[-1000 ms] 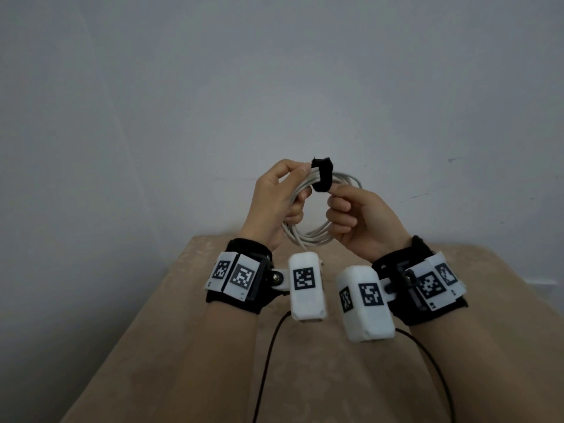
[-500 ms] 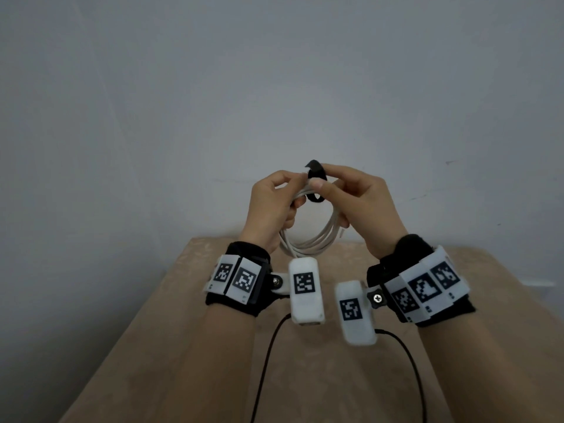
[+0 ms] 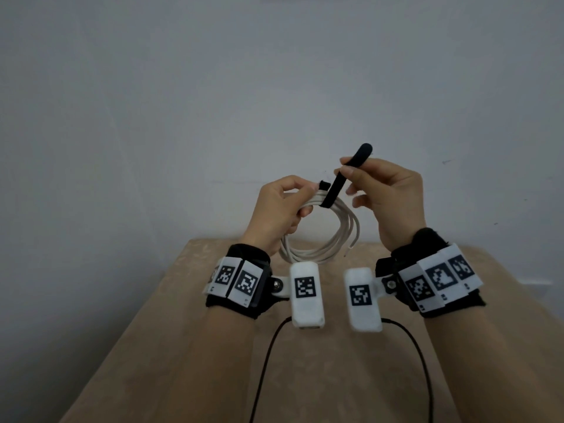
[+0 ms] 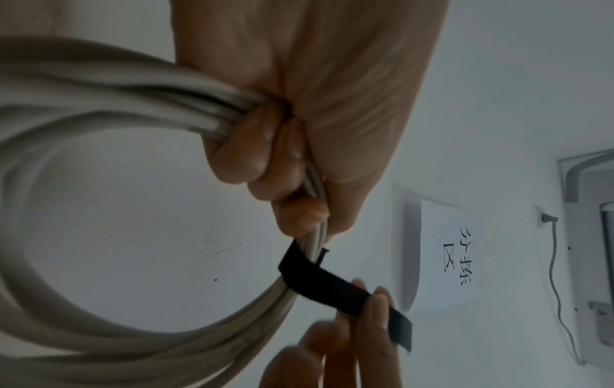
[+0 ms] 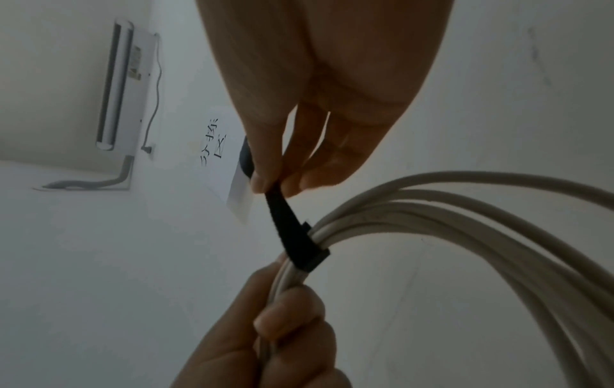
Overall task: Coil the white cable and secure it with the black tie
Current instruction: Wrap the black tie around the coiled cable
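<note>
White cable (image 3: 320, 236) hung in a coil of several loops above the tan worktop (image 3: 189, 355), held up in the air between both hands. Nearest the camera, below the coil, two thin black leads (image 3: 265, 358) ran across the worktop from the white tagged boxes (image 3: 306, 293) strapped at the wrists. The left hand (image 3: 279, 212) was closed around the gathered strands at the coil's top, fingers curled tight over the bundle. Just to the right of that grip, the black tie (image 3: 335, 186) wrapped around the strands, its short end poking up beside the left thumb. The right hand (image 3: 393, 193) pinched the tie's long free end between thumb and fingertips (image 5: 265, 181), pulling it taut up and away from the coil. One loose cable end (image 3: 351, 245) stuck out at the coil's lower right. Beyond the coil stood a plain pale wall (image 3: 274, 87); the wrist views showed a paper sign (image 4: 448, 252) with printed characters and a wall-mounted unit (image 5: 123, 86) on it.
</note>
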A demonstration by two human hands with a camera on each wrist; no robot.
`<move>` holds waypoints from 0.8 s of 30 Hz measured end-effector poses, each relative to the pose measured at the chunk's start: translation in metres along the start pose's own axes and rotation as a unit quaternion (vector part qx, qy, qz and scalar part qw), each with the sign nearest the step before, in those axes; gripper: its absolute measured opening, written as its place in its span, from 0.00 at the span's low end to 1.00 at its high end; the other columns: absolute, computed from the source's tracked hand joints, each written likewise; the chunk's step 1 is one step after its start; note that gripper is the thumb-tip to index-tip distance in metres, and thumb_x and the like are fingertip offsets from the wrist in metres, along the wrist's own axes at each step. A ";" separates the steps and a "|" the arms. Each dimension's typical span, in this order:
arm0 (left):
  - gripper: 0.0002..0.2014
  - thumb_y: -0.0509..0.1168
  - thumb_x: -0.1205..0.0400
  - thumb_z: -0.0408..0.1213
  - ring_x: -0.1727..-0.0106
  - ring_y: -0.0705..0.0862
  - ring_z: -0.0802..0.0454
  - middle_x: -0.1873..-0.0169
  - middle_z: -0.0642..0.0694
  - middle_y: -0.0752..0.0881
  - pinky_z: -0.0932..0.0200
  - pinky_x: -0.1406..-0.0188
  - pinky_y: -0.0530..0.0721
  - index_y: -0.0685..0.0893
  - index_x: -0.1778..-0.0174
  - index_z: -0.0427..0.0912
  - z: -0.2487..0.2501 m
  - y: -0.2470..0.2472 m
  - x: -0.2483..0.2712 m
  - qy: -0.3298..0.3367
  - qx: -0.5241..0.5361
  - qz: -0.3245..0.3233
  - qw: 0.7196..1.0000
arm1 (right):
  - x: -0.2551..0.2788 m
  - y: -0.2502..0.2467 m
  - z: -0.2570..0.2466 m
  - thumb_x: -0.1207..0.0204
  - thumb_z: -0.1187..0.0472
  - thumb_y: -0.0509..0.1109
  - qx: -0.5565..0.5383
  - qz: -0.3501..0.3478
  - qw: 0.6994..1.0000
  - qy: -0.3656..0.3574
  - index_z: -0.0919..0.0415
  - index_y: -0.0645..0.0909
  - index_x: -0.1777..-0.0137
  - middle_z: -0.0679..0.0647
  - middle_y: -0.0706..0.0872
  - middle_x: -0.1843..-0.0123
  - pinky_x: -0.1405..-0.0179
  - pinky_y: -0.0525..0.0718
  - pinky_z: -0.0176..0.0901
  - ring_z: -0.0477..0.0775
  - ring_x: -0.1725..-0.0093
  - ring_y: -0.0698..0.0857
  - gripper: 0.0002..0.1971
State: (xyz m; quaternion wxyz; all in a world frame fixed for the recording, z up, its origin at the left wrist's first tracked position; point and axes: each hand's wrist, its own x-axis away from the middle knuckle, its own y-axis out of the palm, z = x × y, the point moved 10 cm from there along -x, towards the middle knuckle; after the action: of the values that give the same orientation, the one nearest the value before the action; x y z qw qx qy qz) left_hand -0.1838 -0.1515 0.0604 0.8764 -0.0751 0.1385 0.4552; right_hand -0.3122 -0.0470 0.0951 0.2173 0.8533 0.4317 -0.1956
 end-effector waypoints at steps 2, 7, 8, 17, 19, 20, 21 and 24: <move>0.07 0.66 0.17 0.37 0.85 0.60 0.58 0.83 0.51 0.74 0.67 0.87 0.57 0.84 0.61 0.42 0.001 0.003 0.001 0.004 -0.010 -0.011 1.000 | 0.000 0.001 0.002 0.26 0.69 0.73 0.001 -0.003 1.000 0.003 0.61 0.89 0.54 0.55 0.91 0.62 0.76 0.78 0.36 0.48 0.75 0.81 0.05; 0.07 0.66 0.17 0.37 0.85 0.60 0.58 0.83 0.51 0.74 0.69 0.87 0.56 0.83 0.62 0.43 -0.002 0.001 0.000 0.000 -0.018 -0.004 1.000 | -0.001 0.010 0.010 0.23 0.72 0.69 -0.031 -0.048 0.998 0.025 0.66 0.84 0.51 0.58 0.91 0.61 0.60 0.88 0.39 0.55 0.63 0.91 0.05; 0.08 0.66 0.17 0.37 0.85 0.60 0.58 0.83 0.51 0.74 0.69 0.87 0.57 0.83 0.62 0.43 -0.003 -0.001 0.000 -0.001 -0.017 -0.001 1.000 | -0.001 0.012 0.011 0.24 0.74 0.69 -0.031 -0.063 0.997 0.026 0.66 0.84 0.49 0.58 0.91 0.60 0.57 0.88 0.40 0.56 0.61 0.91 0.07; 0.08 0.67 0.17 0.37 0.81 0.60 0.54 0.82 0.50 0.74 0.68 0.86 0.56 0.85 0.62 0.43 -0.004 -0.001 0.001 -0.004 -0.030 -0.015 0.999 | -0.004 0.006 0.007 0.27 0.70 0.72 0.116 -0.049 0.991 -0.052 0.59 0.90 0.57 0.55 0.92 0.56 0.48 0.87 0.51 0.55 0.51 0.90 0.07; 0.06 0.67 0.17 0.37 0.81 0.60 0.55 0.83 0.51 0.74 0.68 0.86 0.57 0.84 0.60 0.42 -0.002 0.002 0.002 -0.002 -0.035 -0.027 0.999 | -0.003 0.006 0.009 0.27 0.71 0.72 0.094 -0.044 0.993 -0.052 0.59 0.89 0.57 0.58 0.92 0.56 0.42 0.86 0.56 0.57 0.50 0.91 0.08; 0.06 0.66 0.17 0.36 0.82 0.60 0.55 0.83 0.51 0.74 0.68 0.86 0.57 0.84 0.59 0.41 -0.001 0.003 0.002 0.000 -0.039 -0.032 0.999 | -0.001 0.007 0.010 0.26 0.72 0.72 0.084 -0.044 0.994 -0.051 0.60 0.89 0.56 0.60 0.92 0.57 0.42 0.86 0.56 0.57 0.51 0.91 0.08; 0.06 0.66 0.17 0.36 0.82 0.60 0.55 0.83 0.51 0.74 0.68 0.86 0.57 0.84 0.58 0.40 -0.001 0.004 0.003 0.001 -0.041 -0.037 0.998 | 0.000 0.009 0.010 0.26 0.73 0.71 0.081 -0.044 0.994 -0.054 0.61 0.88 0.56 0.61 0.91 0.58 0.43 0.87 0.56 0.57 0.53 0.91 0.08; 0.06 0.66 0.17 0.36 0.82 0.59 0.55 0.83 0.51 0.74 0.69 0.86 0.56 0.84 0.59 0.41 -0.001 0.003 0.003 0.002 -0.047 -0.042 0.998 | 0.001 0.011 0.011 0.25 0.73 0.70 0.092 -0.045 0.993 -0.061 0.61 0.88 0.54 0.59 0.91 0.60 0.46 0.88 0.54 0.56 0.55 0.92 0.08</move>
State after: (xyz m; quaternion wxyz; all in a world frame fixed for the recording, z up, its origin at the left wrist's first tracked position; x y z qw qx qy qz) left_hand -0.1851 -0.1478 0.0586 0.8900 -0.1224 0.1153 0.4239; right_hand -0.3041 -0.0581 0.0879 0.1547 0.8361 0.4356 -0.2954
